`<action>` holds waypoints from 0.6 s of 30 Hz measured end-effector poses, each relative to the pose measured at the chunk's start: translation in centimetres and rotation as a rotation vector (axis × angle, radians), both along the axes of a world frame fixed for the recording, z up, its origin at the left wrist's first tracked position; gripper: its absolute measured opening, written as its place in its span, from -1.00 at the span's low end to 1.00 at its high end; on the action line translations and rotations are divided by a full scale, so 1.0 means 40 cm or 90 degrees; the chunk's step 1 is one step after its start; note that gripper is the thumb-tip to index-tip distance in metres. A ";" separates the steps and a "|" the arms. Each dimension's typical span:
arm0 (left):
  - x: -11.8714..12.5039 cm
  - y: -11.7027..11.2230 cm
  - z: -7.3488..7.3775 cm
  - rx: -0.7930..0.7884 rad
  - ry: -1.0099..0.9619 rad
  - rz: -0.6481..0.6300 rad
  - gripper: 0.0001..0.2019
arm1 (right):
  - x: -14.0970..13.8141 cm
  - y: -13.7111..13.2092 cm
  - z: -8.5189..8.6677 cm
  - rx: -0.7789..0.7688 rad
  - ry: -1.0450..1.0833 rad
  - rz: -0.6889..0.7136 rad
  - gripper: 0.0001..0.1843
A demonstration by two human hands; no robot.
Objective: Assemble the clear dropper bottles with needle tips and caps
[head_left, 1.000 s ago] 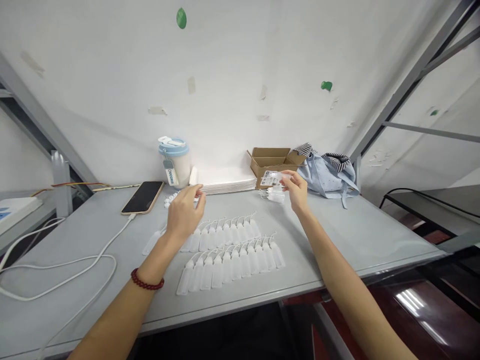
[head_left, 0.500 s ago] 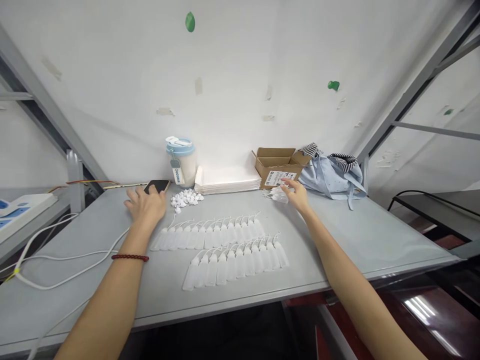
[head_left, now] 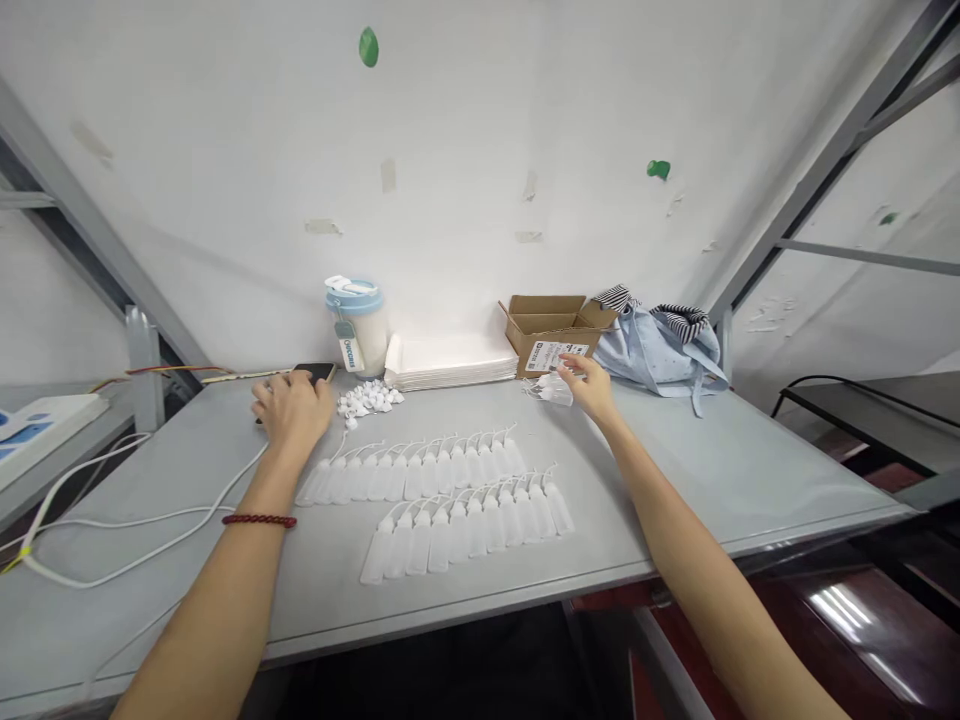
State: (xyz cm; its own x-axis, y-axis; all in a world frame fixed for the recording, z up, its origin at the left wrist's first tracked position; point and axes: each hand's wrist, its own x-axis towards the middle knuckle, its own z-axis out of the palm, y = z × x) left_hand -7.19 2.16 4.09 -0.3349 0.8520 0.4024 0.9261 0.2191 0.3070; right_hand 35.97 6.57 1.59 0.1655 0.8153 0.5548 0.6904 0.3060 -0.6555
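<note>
My left hand (head_left: 294, 410) is at the back left, fingers apart and bent, partly covering a dark phone (head_left: 319, 371). Whether it grips the phone cannot be made out. Beside it lies a pile of small white caps (head_left: 369, 397). My right hand (head_left: 592, 385) has its thumb and fingers slightly apart at a small pile of translucent white pieces with thin cords (head_left: 553, 389), in front of the cardboard box (head_left: 553, 345). Similar flat pieces with white tops and cords lie in a back row (head_left: 420, 475) and a front row (head_left: 469, 530).
A blue-lidded cup (head_left: 358, 325) and a stack of white sheets (head_left: 454, 362) stand against the wall. Right of the box rests a light-blue cloth bag (head_left: 652, 350). White cables (head_left: 180, 540) run across the left side of the table, near a power strip (head_left: 49, 425).
My left hand has shifted slightly right, over more of the phone, and its fingers are less spread. My right fingers have drawn a little closer together at the pile. The view shifted slightly.
</note>
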 end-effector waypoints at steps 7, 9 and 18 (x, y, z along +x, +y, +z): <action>0.019 -0.008 0.029 -0.177 0.008 -0.161 -0.75 | -0.047 -0.035 0.037 -0.008 -0.022 0.038 -0.75; 0.024 -0.012 0.020 -0.217 0.024 -0.162 -0.78 | -0.064 -0.046 0.044 -0.017 -0.033 0.055 -0.77; 0.042 -0.018 -0.003 -0.255 0.080 -0.148 -0.86 | -0.103 -0.066 0.049 -0.053 -0.075 0.109 -0.82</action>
State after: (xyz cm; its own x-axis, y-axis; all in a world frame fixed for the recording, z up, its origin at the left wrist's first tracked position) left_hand -5.52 1.46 3.96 -0.0862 0.9949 0.0529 0.9892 0.0791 0.1234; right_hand 31.86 3.93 3.56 -0.0417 0.8698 0.4917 0.7061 0.3738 -0.6014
